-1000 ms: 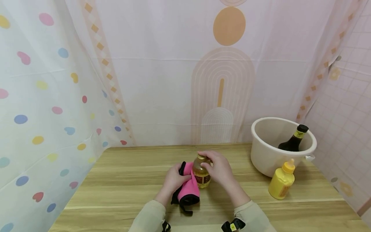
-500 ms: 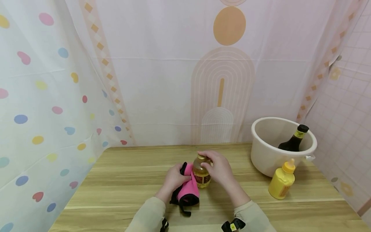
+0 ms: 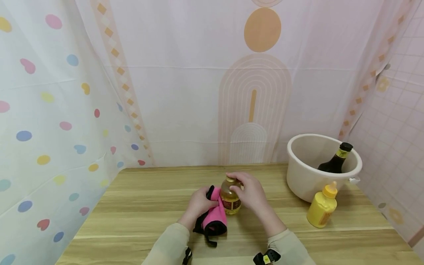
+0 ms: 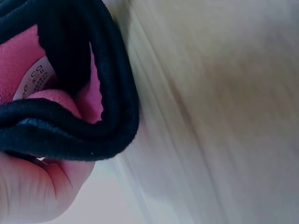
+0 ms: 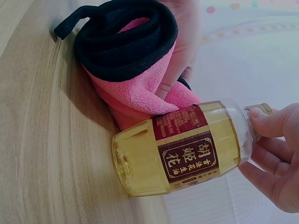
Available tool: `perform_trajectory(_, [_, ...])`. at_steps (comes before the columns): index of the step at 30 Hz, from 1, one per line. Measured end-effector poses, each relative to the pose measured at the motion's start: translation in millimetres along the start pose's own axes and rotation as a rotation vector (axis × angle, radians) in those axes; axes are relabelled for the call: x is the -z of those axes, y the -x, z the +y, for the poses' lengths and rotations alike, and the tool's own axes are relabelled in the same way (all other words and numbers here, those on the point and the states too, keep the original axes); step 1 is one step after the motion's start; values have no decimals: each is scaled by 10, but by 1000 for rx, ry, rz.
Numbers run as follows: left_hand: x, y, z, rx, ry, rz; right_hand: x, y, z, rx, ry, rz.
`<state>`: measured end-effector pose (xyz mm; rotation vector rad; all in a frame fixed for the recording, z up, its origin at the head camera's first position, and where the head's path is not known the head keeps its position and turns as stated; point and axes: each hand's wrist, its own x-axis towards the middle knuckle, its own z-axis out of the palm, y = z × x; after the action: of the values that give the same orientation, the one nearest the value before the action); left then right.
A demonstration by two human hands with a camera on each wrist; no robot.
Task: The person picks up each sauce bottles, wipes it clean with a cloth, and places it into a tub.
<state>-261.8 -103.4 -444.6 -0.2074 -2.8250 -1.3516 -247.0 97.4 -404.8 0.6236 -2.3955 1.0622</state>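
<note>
My left hand (image 3: 198, 203) grips a folded pink towel (image 3: 216, 216) with black edging, thumb on top. In the left wrist view, the towel's thick black edging (image 4: 122, 107) curls around a small white tag (image 4: 35, 78). Against the towel's right side stands a small bottle of yellow cooking oil (image 3: 230, 203), upright on the table. My right hand (image 3: 250, 192) holds that bottle by its neck, just under the gold cap. From the right wrist, the dark red label (image 5: 187, 156) shows, and the pink cloth presses against the bottle's side.
To the right, a yellow squeeze bottle (image 3: 321, 209) with an orange cap stands before a cream bucket (image 3: 299, 180). A dark bottle with a black cap (image 3: 336, 160) leans inside the bucket. A patterned curtain (image 3: 182, 110) hangs behind the wooden table (image 3: 139, 206).
My left hand has shifted the towel's lower end slightly left along the bottle's side. The right hand and the bottle have stayed in place.
</note>
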Motion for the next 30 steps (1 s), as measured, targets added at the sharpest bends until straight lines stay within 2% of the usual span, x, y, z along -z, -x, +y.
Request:
perform_trajectory(7, [52, 25, -1, -14, -19, -12, -21, 5, 24, 28, -11, 2])
perform_trajectory(17, [93, 72, -40, -7, 15, 41, -126, 85, 60, 66, 35, 66])
perform_trajectory(23, [147, 119, -50, 0, 45, 74, -162, 97, 23, 55, 88, 118])
perform_trajectory(30, [246, 203, 14, -4, 63, 128, -163, 75, -26, 19, 164, 169])
